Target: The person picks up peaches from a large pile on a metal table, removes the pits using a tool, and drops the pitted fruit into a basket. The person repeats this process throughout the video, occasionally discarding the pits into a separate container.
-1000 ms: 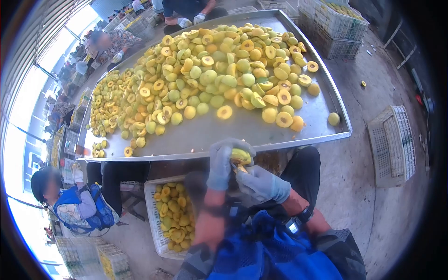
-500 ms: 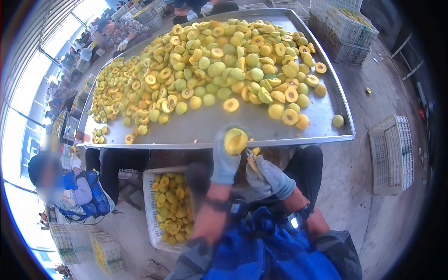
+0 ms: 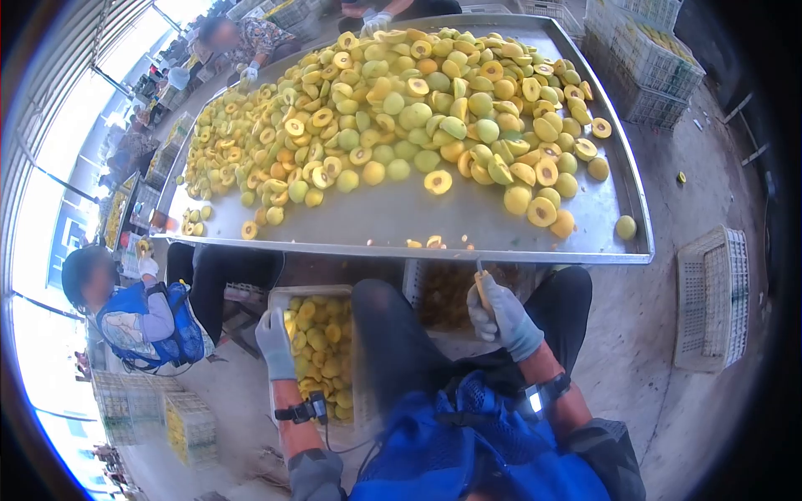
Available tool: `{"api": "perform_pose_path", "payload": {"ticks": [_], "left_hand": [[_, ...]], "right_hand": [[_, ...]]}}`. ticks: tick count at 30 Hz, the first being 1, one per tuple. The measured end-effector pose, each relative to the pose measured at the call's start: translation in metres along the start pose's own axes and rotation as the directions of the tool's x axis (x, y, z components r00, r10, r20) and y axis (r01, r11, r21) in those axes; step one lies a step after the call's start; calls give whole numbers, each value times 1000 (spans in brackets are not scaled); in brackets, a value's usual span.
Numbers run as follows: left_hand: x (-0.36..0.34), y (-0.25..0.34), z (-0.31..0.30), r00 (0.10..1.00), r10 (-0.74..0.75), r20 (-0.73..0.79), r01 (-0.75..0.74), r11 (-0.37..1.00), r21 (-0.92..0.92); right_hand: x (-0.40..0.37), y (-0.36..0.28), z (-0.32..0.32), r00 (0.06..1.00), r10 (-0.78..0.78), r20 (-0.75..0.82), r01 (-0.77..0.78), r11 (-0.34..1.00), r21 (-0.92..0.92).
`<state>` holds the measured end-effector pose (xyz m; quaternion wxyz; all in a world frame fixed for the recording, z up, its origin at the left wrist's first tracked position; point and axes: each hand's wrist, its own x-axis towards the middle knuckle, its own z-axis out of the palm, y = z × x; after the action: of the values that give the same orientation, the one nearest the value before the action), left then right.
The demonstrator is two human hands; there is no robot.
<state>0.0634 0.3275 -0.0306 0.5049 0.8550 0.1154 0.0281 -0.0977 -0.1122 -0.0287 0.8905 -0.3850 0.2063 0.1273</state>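
My left hand (image 3: 274, 341), in a grey-white glove, is at the left side of a white crate (image 3: 278, 294) of yellow peach halves (image 3: 322, 338). Its fingers reach out over the rim, right beside a bright yellow half. Below the front edge of the metal table, my gloved right hand (image 3: 508, 316) is closed round the wooden handle of a small pitting tool (image 3: 484, 288), whose thin metal end points up. Halved peaches (image 3: 401, 108), some with brown centres showing, are heaped across the metal table (image 3: 376, 209) ahead of me.
Small scraps (image 3: 434, 242) lie along the table's front edge. Another crate (image 3: 413, 284) stands below it, between my knees. A pale crate (image 3: 714, 301) is on the floor to the right; stacked crates (image 3: 647, 63) rise behind. A person (image 3: 142, 317) sits at the left, others across the table.
My left hand has gone from the table's front edge, where it held a peach half, down and left to the crate. My right hand keeps the tool, slightly farther right. The view has shifted.
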Motion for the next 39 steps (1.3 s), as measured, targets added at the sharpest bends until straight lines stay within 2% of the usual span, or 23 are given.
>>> {"api": "perform_pose_path", "payload": {"ticks": [1,4,6,7,8,9,11,12,13,14,15,17,19,21,24,28,31,34,35,36,37,39], "left_hand": [[6,-40,-21,997,74,-6,-65,913,403],[-6,-86,-38,973,79,-218,114,654,748],[1,-69,-22,974,165,-153,-63,853,518],[1,-64,-14,969,203,-139,-138,916,376],[0,-33,6,974,218,-62,-189,933,306],[0,11,33,971,240,15,-237,943,234],[0,81,88,942,301,149,-334,889,313],[10,93,119,909,361,207,-407,874,266],[25,93,149,861,441,252,-505,798,330],[33,105,181,837,459,297,-536,798,275],[39,117,214,811,477,339,-561,798,220],[60,122,277,797,464,388,-569,791,224],[70,139,328,815,361,454,-528,786,321],[74,149,368,844,282,456,-497,730,468],[61,163,398,867,280,412,-496,560,664],[56,162,411,811,380,444,-561,720,407],[55,161,404,765,360,534,-588,730,349],[57,160,387,761,168,627,-330,932,151],[53,162,376,755,95,649,-114,993,-13],[44,167,359,731,28,682,117,979,-165],[32,170,343,692,-32,721,348,890,-294],[13,164,322,696,83,713,467,702,-538]], "right_hand": [[3,2,-1,1000,-2,6,1,1000,16],[5,5,-2,1000,3,15,-3,1000,30],[6,3,-3,999,-23,22,23,1000,-5],[6,5,-4,999,-41,35,43,998,-39],[8,5,-4,997,-59,53,63,995,-73],[7,1,-2,996,-74,54,79,992,-98],[7,-1,-5,991,-101,88,110,988,-106],[7,-1,-8,988,-119,100,129,986,-107],[8,0,-12,978,-181,102,194,971,-137],[9,2,-16,965,-242,104,257,952,-167],[10,4,-19,956,-275,100,290,939,-187],[13,8,-27,945,-316,84,327,919,-221],[11,-1,-26,939,-341,51,341,895,-288],[17,5,-31,918,-391,70,395,879,-266],[19,2,-32,941,-337,32,334,911,-243],[23,1,-30,943,-331,30,326,903,-281],[29,6,-31,937,-346,48,344,888,-304],[27,3,-32,931,-359,59,357,866,-351],[22,-2,-33,914,-393,102,396,810,-432],[17,-5,-29,911,-398,109,404,806,-433],[12,-9,-25,907,-404,116,412,802,-433],[7,-20,-15,933,-354,67,358,889,-287]]}}
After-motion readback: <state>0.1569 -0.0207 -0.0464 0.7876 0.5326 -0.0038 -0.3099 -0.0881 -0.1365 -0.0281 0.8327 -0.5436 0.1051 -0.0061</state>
